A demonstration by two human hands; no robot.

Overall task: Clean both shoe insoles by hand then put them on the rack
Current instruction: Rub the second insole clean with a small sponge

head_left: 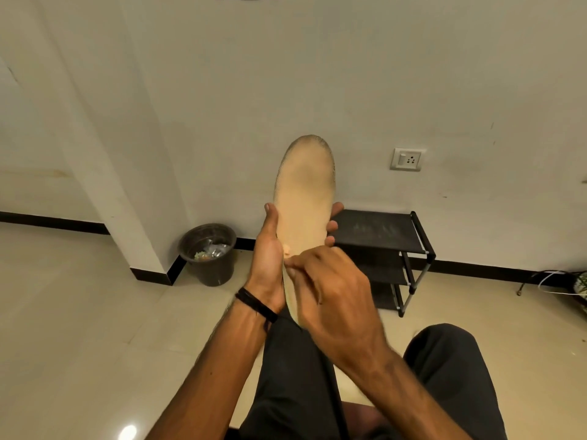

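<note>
A cream-coloured insole [305,192] stands upright in front of me, toe end up, with a greyish worn patch near the toe. My left hand [270,258] grips it from behind around the middle, thumb on the left edge and fingertips showing at the right edge. My right hand [330,287] covers the heel part, with its fingertips pinched against the insole's lower left edge beside a small torn spot. The black shoe rack [390,249] stands against the wall behind my hands, its top shelf bare. Only one insole is in view.
A dark bin [208,254] with rubbish sits by the wall corner, left of the rack. A wall socket [407,159] is above the rack. My knees in dark trousers [444,369] are below my arms. Cables [552,281] lie on the tiled floor at the far right.
</note>
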